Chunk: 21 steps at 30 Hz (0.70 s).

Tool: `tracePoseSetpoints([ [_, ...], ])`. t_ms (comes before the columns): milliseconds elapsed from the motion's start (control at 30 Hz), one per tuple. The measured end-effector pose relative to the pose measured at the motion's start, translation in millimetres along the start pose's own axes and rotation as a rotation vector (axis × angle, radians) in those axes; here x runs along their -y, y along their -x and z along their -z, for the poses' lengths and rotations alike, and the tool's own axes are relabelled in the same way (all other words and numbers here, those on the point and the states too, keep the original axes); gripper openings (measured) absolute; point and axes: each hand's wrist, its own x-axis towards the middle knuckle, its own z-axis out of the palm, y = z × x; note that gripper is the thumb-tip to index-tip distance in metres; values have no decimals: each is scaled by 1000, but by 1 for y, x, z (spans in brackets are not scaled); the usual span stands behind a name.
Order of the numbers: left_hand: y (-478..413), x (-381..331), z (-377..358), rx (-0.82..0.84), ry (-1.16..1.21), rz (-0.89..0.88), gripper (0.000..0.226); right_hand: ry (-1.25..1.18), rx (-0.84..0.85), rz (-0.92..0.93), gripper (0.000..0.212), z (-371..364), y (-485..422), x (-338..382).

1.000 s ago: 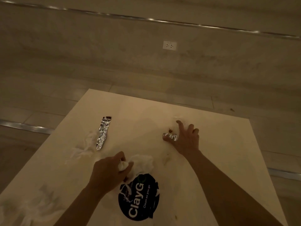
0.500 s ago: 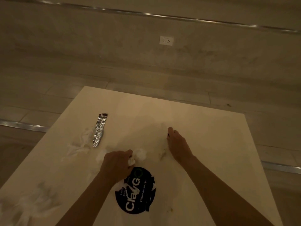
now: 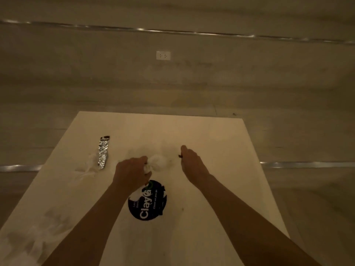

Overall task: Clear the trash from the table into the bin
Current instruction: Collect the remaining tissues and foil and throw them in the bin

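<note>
The left hand [image 3: 132, 173] grips a crumpled white tissue [image 3: 158, 163] on the tabletop [image 3: 211, 135]; the right hand [image 3: 192, 166] curls around a small dark scrap [image 3: 180, 156]. A foil strip [image 3: 103, 152] lies left of both.

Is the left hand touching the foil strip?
No, the left hand grips a white tissue; the foil strip lies apart to its left.

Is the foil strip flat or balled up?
Flat: the foil strip lies stretched out long and crinkled on the table.
</note>
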Motion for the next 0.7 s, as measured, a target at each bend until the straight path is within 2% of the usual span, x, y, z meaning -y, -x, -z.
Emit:
tracePoseSetpoints([
  [100,6,-18,7,-15,3,-42,19,3,-48,-34,30,8,30,0],
  [267,14,-56,10,29,51,-92,21,-4,-102,-121,18,27,84,-22],
  [500,13,-146,13,35,139,-217,24,46,-195,-270,17,79,152,-89],
  [700,25,-244,0,76,201,-238,22,6,-239,-304,17,110,193,-159],
])
